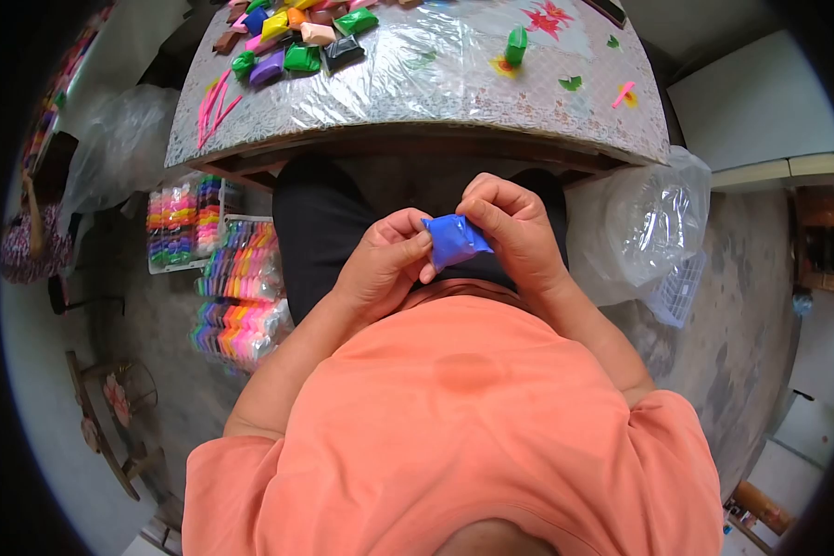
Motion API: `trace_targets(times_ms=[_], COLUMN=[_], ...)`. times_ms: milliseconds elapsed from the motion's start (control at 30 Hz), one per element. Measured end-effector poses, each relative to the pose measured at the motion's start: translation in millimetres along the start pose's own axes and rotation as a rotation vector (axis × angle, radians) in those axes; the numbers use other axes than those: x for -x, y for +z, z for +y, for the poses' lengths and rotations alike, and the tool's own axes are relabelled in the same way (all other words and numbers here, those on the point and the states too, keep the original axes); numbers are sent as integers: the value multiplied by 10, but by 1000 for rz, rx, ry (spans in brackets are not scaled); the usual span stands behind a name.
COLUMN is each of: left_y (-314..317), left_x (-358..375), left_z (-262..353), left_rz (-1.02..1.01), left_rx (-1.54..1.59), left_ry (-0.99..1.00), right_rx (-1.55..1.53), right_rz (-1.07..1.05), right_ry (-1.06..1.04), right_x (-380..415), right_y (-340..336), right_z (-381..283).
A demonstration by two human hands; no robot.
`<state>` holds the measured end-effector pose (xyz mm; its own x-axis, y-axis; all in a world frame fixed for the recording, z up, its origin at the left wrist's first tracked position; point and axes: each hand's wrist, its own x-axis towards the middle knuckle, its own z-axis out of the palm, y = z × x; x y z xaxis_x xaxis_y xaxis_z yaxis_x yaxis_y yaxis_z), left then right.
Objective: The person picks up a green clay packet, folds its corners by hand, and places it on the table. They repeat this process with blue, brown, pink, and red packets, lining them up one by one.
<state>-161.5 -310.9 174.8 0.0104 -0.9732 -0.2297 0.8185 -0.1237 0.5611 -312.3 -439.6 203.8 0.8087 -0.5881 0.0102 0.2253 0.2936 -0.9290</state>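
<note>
A small blue plastic-wrapped packet (454, 243) is held between both hands above my lap. My left hand (389, 252) pinches its left edge between thumb and fingers. At its upper right corner, my right hand (510, 222) grips the wrapper with thumb and curled fingers. On the table ahead, a pile of similar wrapped packets lies at the far left, among them a purple packet (268, 68), a black packet (343, 53) and a yellow packet (275, 26). One green packet (516, 44) stands apart to the right.
The table (371, 107) has a shiny patterned cover. Pink strips (217, 113) lie at its left, another pink piece (625, 94) at its right. Left on the floor are stacks of colourful packets (241, 329); a clear plastic bag (653, 218) and pale basket (681, 292) sit right.
</note>
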Motion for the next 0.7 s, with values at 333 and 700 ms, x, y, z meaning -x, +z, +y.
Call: trace_targets(times_ms=[333,700], left_y=[29,77], left_x=[-145,-491], left_z=[107,442], left_rz=[29,242], left_rx=[-33,-91], left_ry=[63,193], right_rx=[-219,-56], right_rz=[128,153], right_ry=[6,209], right_x=[-120,-166], right_y=[-232,-537], right_z=[62,-61])
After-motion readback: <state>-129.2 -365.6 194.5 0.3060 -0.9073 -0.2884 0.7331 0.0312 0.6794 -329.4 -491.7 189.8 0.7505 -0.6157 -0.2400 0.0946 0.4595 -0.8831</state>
